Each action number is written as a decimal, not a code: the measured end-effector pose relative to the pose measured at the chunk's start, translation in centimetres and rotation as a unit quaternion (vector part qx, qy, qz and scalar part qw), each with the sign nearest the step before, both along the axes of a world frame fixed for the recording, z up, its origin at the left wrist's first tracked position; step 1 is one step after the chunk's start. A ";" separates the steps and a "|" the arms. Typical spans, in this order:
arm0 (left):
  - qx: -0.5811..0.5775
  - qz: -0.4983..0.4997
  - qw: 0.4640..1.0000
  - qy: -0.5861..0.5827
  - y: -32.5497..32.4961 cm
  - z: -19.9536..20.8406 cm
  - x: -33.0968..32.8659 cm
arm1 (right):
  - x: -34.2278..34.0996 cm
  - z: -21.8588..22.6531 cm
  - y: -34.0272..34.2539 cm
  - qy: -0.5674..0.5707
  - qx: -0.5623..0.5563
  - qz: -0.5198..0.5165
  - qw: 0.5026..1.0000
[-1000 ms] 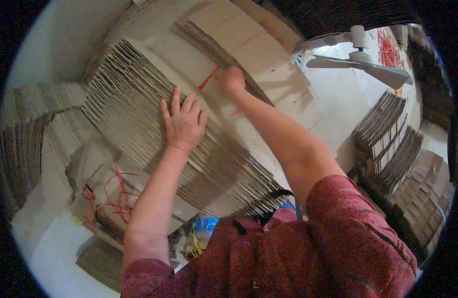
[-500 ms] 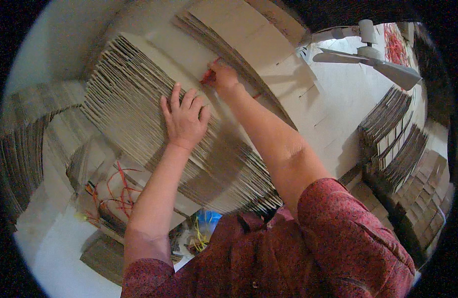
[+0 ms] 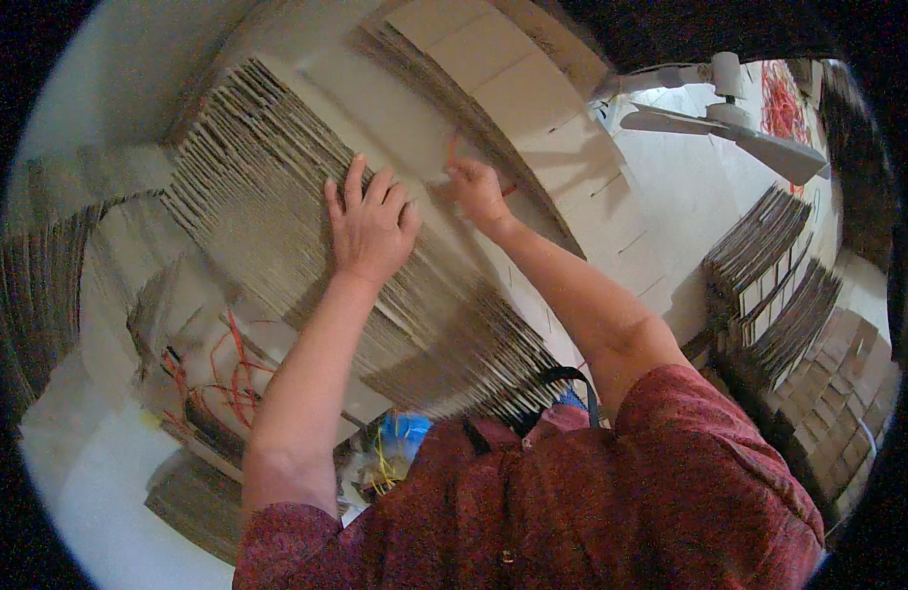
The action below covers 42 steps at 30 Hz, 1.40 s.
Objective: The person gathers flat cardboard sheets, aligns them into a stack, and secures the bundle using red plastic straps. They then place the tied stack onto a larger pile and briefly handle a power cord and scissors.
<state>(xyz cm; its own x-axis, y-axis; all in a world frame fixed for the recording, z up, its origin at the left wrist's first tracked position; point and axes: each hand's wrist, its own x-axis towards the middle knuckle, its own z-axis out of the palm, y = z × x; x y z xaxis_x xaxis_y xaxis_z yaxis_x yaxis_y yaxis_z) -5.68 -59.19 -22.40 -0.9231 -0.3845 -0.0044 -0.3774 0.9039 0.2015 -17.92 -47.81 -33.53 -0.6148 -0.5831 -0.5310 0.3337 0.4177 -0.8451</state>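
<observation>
the left hand (image 3: 372, 228) lies open on top of a long row of brown cardboard sheets (image 3: 415, 285), with its fingers spread apart. the sheets stand on their thin edges, packed close, and the row slants from the top left down to the person's red shirt (image 3: 582, 492). the right hand (image 3: 477, 192) is curled closed on a red string (image 3: 453, 147), and a short bit of it pokes up from the fingertips. this hand is just past the right edge of the row, over a pale strip (image 3: 385, 108). the strip is the open room here, long and narrow, with the row on one side and a pile of flat cardboard (image 3: 533, 108) on the other. the edge of that pile is near the right wrist. the two hands are apart. on the right, pale floor (image 3: 670, 187) shows between the flat pile and some tied stacks (image 3: 759, 236), and a gray fan (image 3: 734, 128) sticks out above it. more red string (image 3: 236, 379) lies in a tangle to the left of the left arm. thin dark marks sit on the flat cardboard, too small to tell if they are writing.
</observation>
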 end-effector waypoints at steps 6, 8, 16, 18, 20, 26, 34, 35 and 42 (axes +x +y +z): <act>0.006 0.024 0.999 0.045 0.0 -0.2 0.0 | 2.0 5.9 -0.8 -0.011 -0.091 -0.080 0.993; 0.008 0.015 0.999 0.041 -0.1 0.0 0.1 | 1.5 7.6 -1.0 0.002 -0.075 -0.042 0.996; 0.046 0.030 0.998 0.000 -0.4 -0.8 0.9 | 1.9 14.5 -2.5 0.007 -0.132 0.067 0.989; 0.048 0.034 0.998 -0.035 -0.6 -0.7 0.7 | 1.5 15.4 -2.8 0.088 -0.099 0.135 0.982; 0.029 0.021 0.999 0.003 -0.7 -1.4 1.0 | 2.1 17.3 -3.4 0.123 -0.087 0.195 0.969; 0.039 0.021 0.996 0.081 -0.8 -1.0 1.9 | 4.1 18.4 -4.7 0.206 -0.139 0.302 0.920; 0.121 0.021 0.992 0.004 -1.2 1.9 3.0 | 4.6 21.1 -7.8 0.152 -0.092 0.336 0.925; 0.105 0.036 0.992 0.058 -1.0 1.3 3.1 | 4.6 21.2 -8.5 0.193 -0.078 0.362 0.908; 0.082 0.179 0.937 0.288 0.8 1.9 9.5 | 8.7 19.9 -9.7 0.279 -0.156 0.478 0.818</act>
<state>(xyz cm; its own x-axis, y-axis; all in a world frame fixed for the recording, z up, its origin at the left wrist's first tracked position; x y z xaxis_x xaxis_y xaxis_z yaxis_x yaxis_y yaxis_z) 3.81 -58.38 -20.55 -0.6025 -0.7076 0.3692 -0.4368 0.6795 0.5895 -9.20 -57.48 -13.66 0.1061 -0.9927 -0.0577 -0.4944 -0.0023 -0.8692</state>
